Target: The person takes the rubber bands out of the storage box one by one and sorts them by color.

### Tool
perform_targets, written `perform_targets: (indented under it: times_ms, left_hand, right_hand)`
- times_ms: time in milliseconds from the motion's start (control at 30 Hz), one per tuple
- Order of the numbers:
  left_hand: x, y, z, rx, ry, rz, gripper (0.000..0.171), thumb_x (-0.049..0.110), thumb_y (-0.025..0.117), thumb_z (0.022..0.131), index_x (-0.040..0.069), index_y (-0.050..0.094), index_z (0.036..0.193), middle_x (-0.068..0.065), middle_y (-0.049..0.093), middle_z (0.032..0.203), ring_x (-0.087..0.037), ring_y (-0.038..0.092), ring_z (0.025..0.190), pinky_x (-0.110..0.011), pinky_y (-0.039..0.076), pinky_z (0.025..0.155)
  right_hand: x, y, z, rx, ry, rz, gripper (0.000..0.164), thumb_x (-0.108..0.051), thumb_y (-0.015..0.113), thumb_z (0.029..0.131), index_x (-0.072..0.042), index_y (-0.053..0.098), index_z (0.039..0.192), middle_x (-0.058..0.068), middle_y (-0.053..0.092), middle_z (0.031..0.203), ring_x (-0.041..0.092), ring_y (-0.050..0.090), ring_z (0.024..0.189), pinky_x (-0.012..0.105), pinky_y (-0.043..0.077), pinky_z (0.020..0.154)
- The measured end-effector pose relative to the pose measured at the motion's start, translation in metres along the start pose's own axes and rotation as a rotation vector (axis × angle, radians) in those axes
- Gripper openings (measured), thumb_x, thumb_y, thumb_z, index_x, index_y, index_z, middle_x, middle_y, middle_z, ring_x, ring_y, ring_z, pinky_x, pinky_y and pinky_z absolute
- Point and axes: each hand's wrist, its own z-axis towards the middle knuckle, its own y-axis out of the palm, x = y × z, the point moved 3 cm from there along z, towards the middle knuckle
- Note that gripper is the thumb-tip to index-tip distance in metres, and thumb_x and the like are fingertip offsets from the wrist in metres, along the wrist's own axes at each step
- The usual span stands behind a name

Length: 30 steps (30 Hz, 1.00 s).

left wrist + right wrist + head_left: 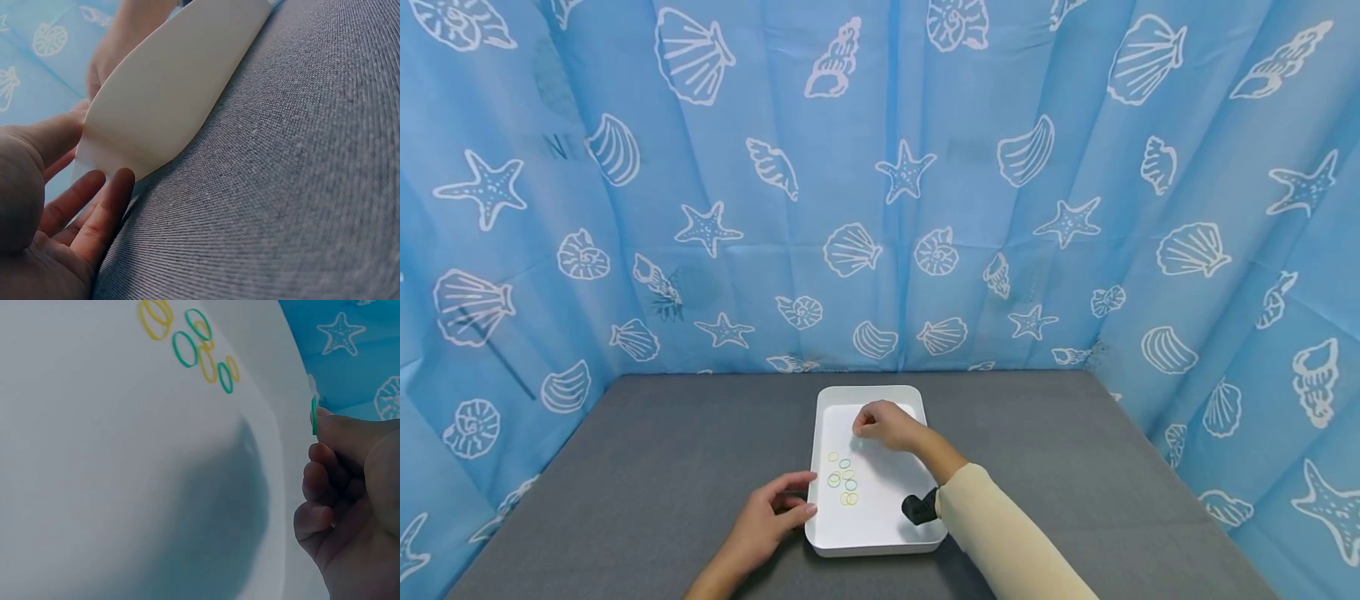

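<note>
In the head view a white tray point(910, 525) lies on the grey cloth. My left hand point(767, 517) holds its left edge; in the left wrist view two fingertips point(122, 178) touch the outer wall, while the thumb reaches to the rim. Over the far part of the tray is my right hand point(889, 423). Between thumb and forefinger it pinches a small green rubber band point(314, 415), plain in the right wrist view, with the other fingers curled in. Several yellow rubber bands point(150, 323) and green rubber bands point(175, 347) lie loose on the tray floor, some overlapping.
A grey cloth-covered table point(700, 442) surrounds the tray. Behind and beside it hangs a blue curtain point(850, 208) with white shell prints. A black wrist device point(919, 507) sits at the right sleeve, above the tray's right edge.
</note>
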Motion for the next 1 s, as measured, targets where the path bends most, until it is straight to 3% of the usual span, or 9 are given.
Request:
perform_targets:
  times_ms: [433,767,1000]
  left_hand:
    - [-0.002,0.000,0.001,0.008,-0.011,0.031,0.044,0.010,0.078,0.082,0.002,0.063,0.123,-0.017,0.062,0.113,-0.021,0.063,0.085,-0.027,0.050,0.069]
    - [-0.001,0.000,0.001,0.011,-0.036,0.033,0.045,0.012,0.079,0.081,0.004,0.064,0.123,-0.016,0.062,0.114,-0.023,0.062,0.087,-0.027,0.050,0.068]
    - [-0.001,0.000,0.001,0.016,-0.028,0.022,0.044,0.011,0.078,0.082,0.004,0.063,0.123,-0.016,0.062,0.114,-0.022,0.062,0.086,-0.027,0.050,0.068]
  right_hand:
    - [0.004,-0.038,-0.015,0.111,-0.016,0.038,0.008,-0.005,0.062,0.094,-0.005,0.066,0.088,0.000,0.057,0.081,0.015,0.050,0.072,0.030,0.044,0.066]
    - [0.027,-0.061,-0.036,0.237,0.028,0.133,0.004,-0.004,0.061,0.094,-0.001,0.064,0.093,0.004,0.057,0.084,0.017,0.049,0.073,0.033,0.043,0.068]
    - [0.049,-0.066,-0.049,0.361,0.038,0.109,0.004,-0.004,0.062,0.094,0.000,0.064,0.093,0.004,0.055,0.083,0.017,0.047,0.073,0.033,0.042,0.067]
